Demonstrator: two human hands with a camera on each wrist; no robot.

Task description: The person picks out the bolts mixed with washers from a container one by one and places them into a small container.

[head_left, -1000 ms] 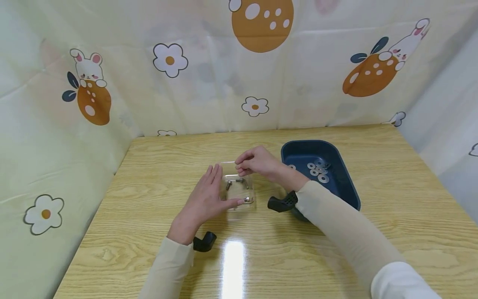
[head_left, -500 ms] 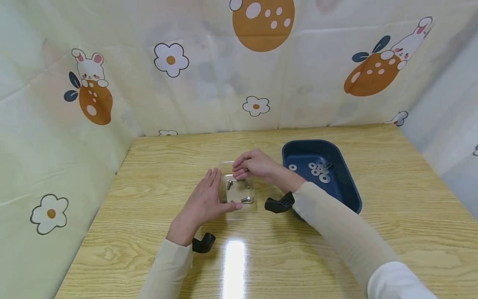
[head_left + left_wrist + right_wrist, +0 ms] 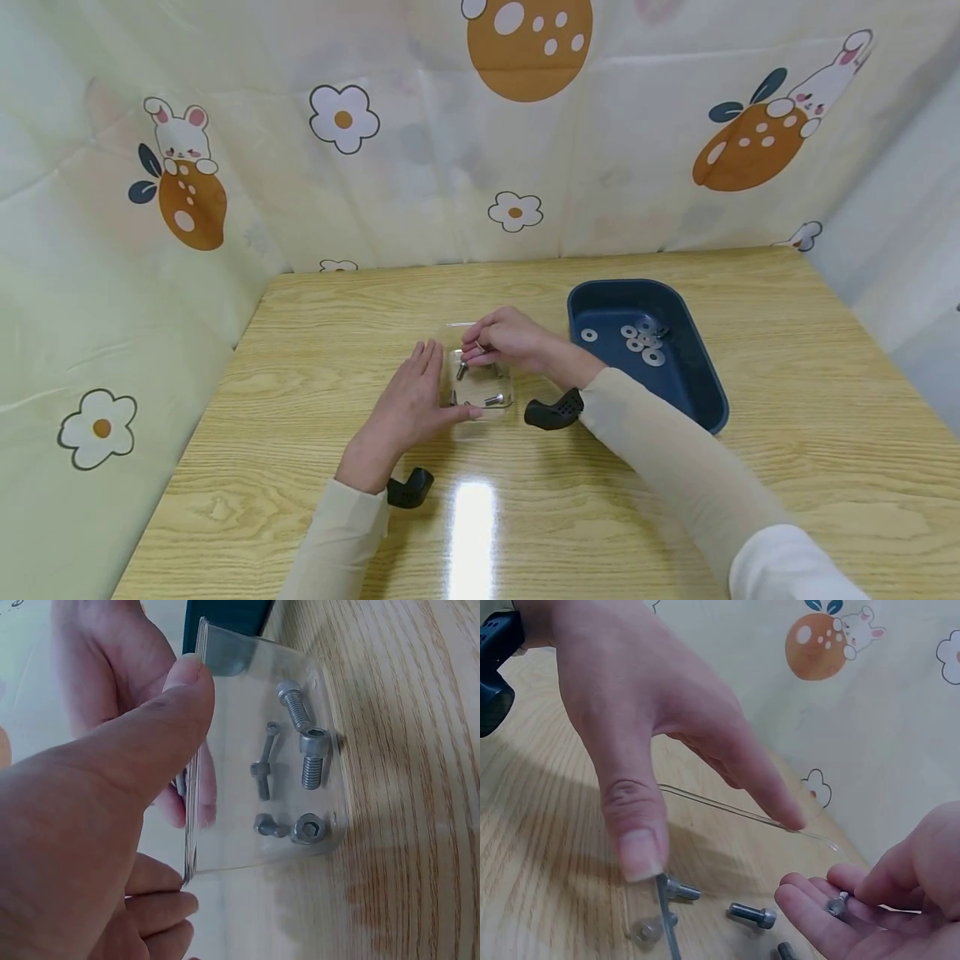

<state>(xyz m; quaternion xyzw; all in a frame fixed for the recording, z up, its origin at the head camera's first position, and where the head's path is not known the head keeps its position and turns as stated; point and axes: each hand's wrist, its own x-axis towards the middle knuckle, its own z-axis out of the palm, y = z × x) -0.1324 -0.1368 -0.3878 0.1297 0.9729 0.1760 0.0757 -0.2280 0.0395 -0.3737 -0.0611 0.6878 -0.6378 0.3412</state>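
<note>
A clear plastic box (image 3: 236, 844) stands on the wooden table, with several socket head bolts (image 3: 312, 761) lying on its bottom. My left hand (image 3: 401, 408) holds this box by its rim, thumb along the near side and fingers straight against the left side. Over the box's far right part is my right hand (image 3: 513, 337), palm partly turned up. It pinches a small socket head bolt (image 3: 838, 904) between thumb and fingers, as the right wrist view shows. The thumb covers part of that bolt.
To the right, under the right forearm, a dark blue tray (image 3: 693, 354) holds several flat washers (image 3: 652, 357). Black wrist cameras (image 3: 555, 410) stick out below both hands. A patterned curtain (image 3: 420, 183) hangs behind the table's far edge.
My right hand has shifted slightly left and down over the box, and its palm has turned up so the bolt shows. The left hand keeps its place on the rim.
</note>
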